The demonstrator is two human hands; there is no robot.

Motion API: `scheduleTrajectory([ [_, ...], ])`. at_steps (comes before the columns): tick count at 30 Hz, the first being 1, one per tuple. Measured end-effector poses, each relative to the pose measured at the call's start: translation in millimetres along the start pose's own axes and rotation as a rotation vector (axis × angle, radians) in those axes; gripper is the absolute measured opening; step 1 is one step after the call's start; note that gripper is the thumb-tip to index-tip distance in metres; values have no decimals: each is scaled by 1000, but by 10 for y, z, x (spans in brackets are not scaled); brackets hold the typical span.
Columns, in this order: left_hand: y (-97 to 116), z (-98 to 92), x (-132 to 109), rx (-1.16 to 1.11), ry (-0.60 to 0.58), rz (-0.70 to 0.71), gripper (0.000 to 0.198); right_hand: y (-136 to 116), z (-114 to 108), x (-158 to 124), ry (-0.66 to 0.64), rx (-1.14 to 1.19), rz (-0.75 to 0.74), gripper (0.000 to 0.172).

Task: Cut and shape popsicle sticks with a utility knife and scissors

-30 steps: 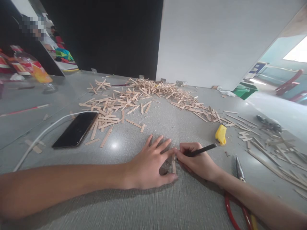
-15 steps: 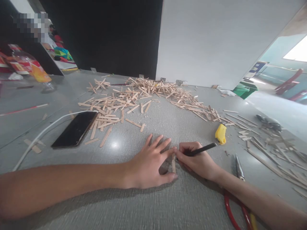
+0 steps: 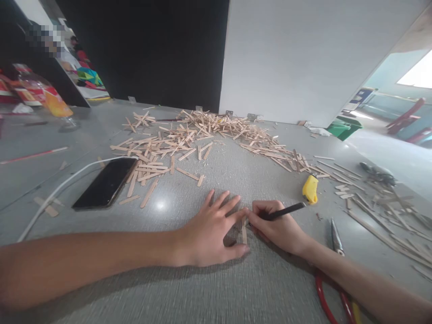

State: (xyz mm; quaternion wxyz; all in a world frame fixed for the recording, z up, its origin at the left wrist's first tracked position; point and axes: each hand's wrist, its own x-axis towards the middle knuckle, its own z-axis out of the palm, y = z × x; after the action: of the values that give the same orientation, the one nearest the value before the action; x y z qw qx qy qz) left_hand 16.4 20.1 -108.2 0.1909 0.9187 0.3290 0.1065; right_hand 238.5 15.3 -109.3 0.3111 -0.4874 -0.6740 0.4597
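Observation:
My left hand (image 3: pixel 212 236) lies flat on the grey table with its fingers spread. Its index fingertip and thumb rest at the two ends of a short wooden stick (image 3: pixel 244 231), which lies lengthwise away from me. In my right hand (image 3: pixel 281 227) is a black pen (image 3: pixel 286 210), pinched between the fingers and tilted to the right. The pen's tip is hidden behind the fingers, close to the stick's far end and my left index fingertip. Red-handled scissors (image 3: pixel 337 243) lie partly under my right forearm.
A heap of wooden sticks (image 3: pixel 216 123) spreads across the table's back. On the left lie a phone (image 3: pixel 106 182) and a white cable (image 3: pixel 62 191). A yellow cutter (image 3: pixel 310 189) and scattered wood strips (image 3: pixel 381 229) are on the right. A bottle (image 3: pixel 54 101) stands far left.

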Motion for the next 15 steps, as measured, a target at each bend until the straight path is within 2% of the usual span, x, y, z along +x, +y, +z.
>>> scheduleTrajectory([
  [7,3,-1,0,-3,-2,4,80,21,-5,5,-16,-27,-48,44],
  [12,-3,2,-6,-15,9,6,79,37,-6,2,11,7,6,43],
  [15,-10,9,-5,-27,21,13,78,38,-10,6,-18,-26,-36,45],
])
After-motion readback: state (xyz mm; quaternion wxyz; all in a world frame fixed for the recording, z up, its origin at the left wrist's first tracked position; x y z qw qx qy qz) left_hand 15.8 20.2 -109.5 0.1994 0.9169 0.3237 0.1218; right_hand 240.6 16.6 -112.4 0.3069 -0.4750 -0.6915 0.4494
